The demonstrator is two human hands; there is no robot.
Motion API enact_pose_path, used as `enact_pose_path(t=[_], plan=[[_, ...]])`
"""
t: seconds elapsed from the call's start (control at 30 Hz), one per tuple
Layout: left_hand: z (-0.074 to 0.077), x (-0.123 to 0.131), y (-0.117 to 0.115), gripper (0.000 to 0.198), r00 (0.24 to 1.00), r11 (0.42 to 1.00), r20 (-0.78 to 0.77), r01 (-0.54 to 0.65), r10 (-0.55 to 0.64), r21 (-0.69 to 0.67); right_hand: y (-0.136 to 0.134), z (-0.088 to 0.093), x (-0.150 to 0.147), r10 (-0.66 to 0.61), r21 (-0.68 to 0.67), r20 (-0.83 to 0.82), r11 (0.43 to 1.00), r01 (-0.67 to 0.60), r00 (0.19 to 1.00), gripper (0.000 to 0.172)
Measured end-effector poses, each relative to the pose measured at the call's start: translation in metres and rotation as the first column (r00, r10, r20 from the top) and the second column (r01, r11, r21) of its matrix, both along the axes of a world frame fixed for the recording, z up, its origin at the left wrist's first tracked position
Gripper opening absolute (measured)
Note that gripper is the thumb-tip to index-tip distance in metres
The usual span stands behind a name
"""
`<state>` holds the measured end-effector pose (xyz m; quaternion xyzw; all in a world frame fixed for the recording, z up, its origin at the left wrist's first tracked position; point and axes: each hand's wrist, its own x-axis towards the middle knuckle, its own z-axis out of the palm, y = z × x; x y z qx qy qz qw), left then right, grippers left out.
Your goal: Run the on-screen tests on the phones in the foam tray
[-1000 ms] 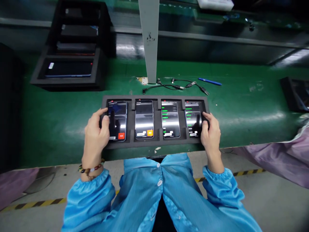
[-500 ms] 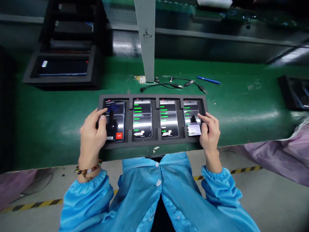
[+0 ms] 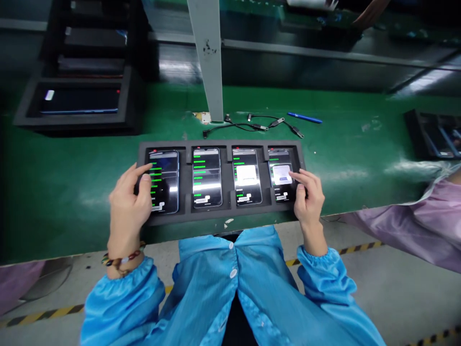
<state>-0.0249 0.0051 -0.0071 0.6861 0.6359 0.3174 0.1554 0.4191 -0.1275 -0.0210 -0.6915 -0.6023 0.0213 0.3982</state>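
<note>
Your right hand (image 3: 309,199) is the nearer one to the rightmost phone (image 3: 281,174), which lies in the last slot of the dark tray (image 3: 227,185). From your right index fingertip, most of this phone is to the left; the finger comes in from the right side, over the edge of the white box on the screen. It seems to touch the glass, but I cannot tell this surely. The long axis of the phone runs away from your body, so your finger goes across it, not along it. Your right thumb stands apart from the index finger, and nothing is pinched between them.

At the other end, your left hand (image 3: 130,202) is beside the leftmost phone (image 3: 165,182). Its index finger and thumb are spread, both pointing to the right, toward the left edge of that phone; whether they press on it, I cannot tell. The second phone (image 3: 208,178) and the third phone (image 3: 248,175) lie between your hands, parallel to the others.
</note>
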Motion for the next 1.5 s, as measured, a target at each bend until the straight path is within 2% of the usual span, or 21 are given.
enact_pose_path(t=[0.1, 0.27, 0.37, 0.5, 0.67, 0.83, 0.9, 1.0, 1.1, 1.2, 1.33, 1.43, 1.5], plan=[[0.001, 0.0, 0.0, 0.04, 1.0, 1.0, -0.004, -0.005, 0.005, -0.016, -0.008, -0.006, 0.004, -0.012, 0.065, -0.004, 0.998, 0.012, 1.0, 0.035], [-0.001, -0.001, 0.0, 0.045, 1.0, 1.0, 0.011, -0.018, 0.018, -0.026, -0.008, -0.001, -0.008, -0.014, 0.012, 0.043, 1.0, 0.013, 0.999, 0.035], [-0.002, -0.002, -0.001, 0.045, 0.999, 0.999, 0.021, -0.032, 0.033, -0.044, 0.001, 0.009, -0.032, 0.106, -0.061, 0.044, 0.993, -0.103, 0.993, 0.042], [-0.003, -0.003, -0.001, 0.045, 0.999, 0.998, 0.034, -0.034, 0.036, -0.05, 0.01, 0.02, -0.059, 0.309, -0.193, 0.062, 0.937, -0.293, 0.949, 0.05], [-0.005, -0.005, 0.0, 0.045, 0.996, 0.999, 0.085, -0.002, 0.006, -0.05, 0.024, 0.027, -0.092, 0.402, -0.183, 0.041, 0.903, -0.389, 0.915, 0.05], [-0.008, -0.01, -0.001, 0.045, 0.99, 0.997, 0.14, 0.004, 0.006, -0.076, 0.049, 0.029, -0.142, 0.554, -0.227, 0.018, 0.813, -0.537, 0.832, 0.049], [-0.008, -0.01, -0.001, 0.05, 0.993, 0.996, 0.118, 0.036, -0.026, -0.077, 0.054, 0.03, -0.148, 0.563, -0.226, 0.018, 0.807, -0.545, 0.827, 0.048], [-0.006, -0.01, -0.001, 0.063, 0.994, 0.993, 0.043, 0.099, -0.096, -0.072, 0.049, 0.033, -0.132, 0.48, -0.185, 0.016, 0.864, -0.469, 0.877, 0.048], [-0.004, -0.009, -0.001, 0.067, 0.99, 0.987, -0.02, 0.141, -0.143, -0.074, 0.033, 0.033, -0.093, 0.303, -0.158, -0.004, 0.941, -0.3, 0.953, 0.046], [-0.002, -0.009, 0.0, 0.063, 0.99, 0.989, -0.031, 0.136, -0.138, -0.058, 0.012, 0.029, -0.05, 0.133, -0.106, -0.049, 0.985, -0.137, 0.99, 0.043], [-0.001, -0.007, -0.001, 0.049, 0.994, 0.994, 0.013, 0.11, -0.11, -0.024, -0.01, 0.021, -0.009, 0.013, -0.091, -0.064, 0.996, -0.018, 0.998, 0.041], [0.0, -0.005, -0.002, 0.033, 0.994, 0.994, 0.048, 0.103, -0.102, -0.021, -0.013, 0.017, 0.002, 0.028, -0.161, -0.049, 0.986, -0.035, 0.998, 0.042], [0.001, -0.004, -0.002, 0.032, 0.994, 0.995, 0.055, 0.095, -0.093, -0.037, -0.008, 0.016, 0.004, 0.054, -0.205, -0.031, 0.977, -0.06, 0.998, 0.043]])
